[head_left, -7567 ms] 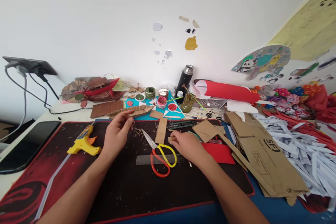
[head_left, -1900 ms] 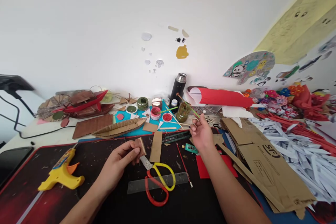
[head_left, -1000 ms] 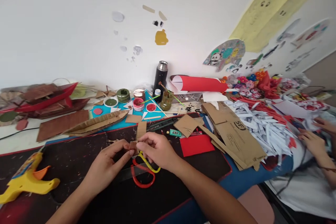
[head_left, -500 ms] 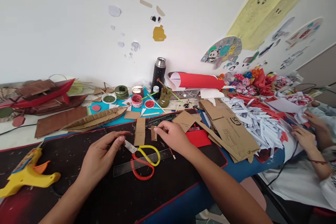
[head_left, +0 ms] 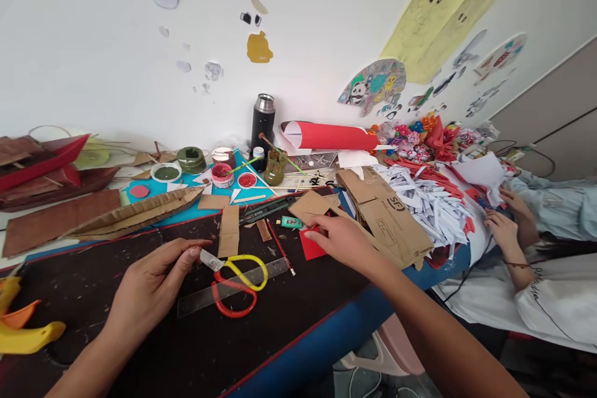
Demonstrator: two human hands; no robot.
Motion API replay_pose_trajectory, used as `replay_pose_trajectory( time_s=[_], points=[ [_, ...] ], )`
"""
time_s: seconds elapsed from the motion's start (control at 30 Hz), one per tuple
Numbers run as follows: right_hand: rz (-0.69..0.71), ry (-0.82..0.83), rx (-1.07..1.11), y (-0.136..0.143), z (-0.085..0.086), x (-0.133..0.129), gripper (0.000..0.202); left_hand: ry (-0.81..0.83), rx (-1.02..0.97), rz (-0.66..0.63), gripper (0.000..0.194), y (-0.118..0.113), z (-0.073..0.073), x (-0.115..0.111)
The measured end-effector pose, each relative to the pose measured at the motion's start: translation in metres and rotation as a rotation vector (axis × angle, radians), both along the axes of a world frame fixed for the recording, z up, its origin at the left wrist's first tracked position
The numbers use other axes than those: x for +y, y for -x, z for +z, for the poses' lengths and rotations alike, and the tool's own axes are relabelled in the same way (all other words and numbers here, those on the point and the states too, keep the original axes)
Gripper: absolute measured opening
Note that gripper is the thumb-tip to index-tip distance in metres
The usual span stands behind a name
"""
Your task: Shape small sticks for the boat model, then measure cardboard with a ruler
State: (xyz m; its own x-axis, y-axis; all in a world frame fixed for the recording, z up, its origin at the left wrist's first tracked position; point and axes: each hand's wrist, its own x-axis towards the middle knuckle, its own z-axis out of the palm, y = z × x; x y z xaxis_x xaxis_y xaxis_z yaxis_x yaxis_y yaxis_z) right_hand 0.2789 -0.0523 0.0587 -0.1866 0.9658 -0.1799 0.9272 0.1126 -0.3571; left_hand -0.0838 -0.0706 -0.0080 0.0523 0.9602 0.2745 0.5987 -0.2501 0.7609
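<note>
My left hand (head_left: 149, 283) is closed in a pinch, thumb against forefinger, over the blade end of the scissors (head_left: 236, 286). Whatever the pinch holds, if anything, is too small or hidden. The scissors, with one yellow and one red handle, lie across a clear ruler (head_left: 275, 269). Fingers curled, my right hand (head_left: 338, 239) is over a piece of red paper (head_left: 313, 247), which it partly covers; its grip is hidden. Beside its fingertips is a small green tube-like item (head_left: 290, 222). Between the hands lie a cardboard strip (head_left: 229, 231), a small brown piece (head_left: 263, 230) and a red pencil (head_left: 280, 245).
A yellow glue gun (head_left: 28, 336) lies at left, near a cardboard boat hull (head_left: 140, 214). Behind are paint pots (head_left: 191, 160), a black flask (head_left: 263, 124) and a red paper roll (head_left: 333, 137). At right, flattened cardboard (head_left: 396, 224) adjoins paper strips (head_left: 429, 205) and a co-worker's hands (head_left: 504, 230).
My right hand has left the small brown piece and moved right, over the red paper. The green item has come into sight. My left hand keeps its pinch. The view has swung right.
</note>
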Motion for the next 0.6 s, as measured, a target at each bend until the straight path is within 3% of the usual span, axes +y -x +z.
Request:
replay_pose_trajectory(
  time_s=[0.1,0.27,0.37,0.6],
  points=[
    [-0.001,0.067,-0.115,-0.015,0.004,-0.005,0.035,0.021,0.013,-0.025,0.047,-0.003,0.000,0.001],
    [0.025,0.102,-0.216,-0.019,-0.004,-0.006,0.047,0.085,0.015,-0.005,0.046,-0.005,0.005,0.001],
    [0.046,0.098,-0.237,-0.021,-0.008,-0.007,0.047,0.093,0.014,0.011,0.050,-0.006,0.008,0.001],
    [0.090,0.084,-0.243,-0.027,-0.017,-0.004,0.068,0.072,0.038,0.010,0.054,-0.006,0.009,0.000]
  ],
)
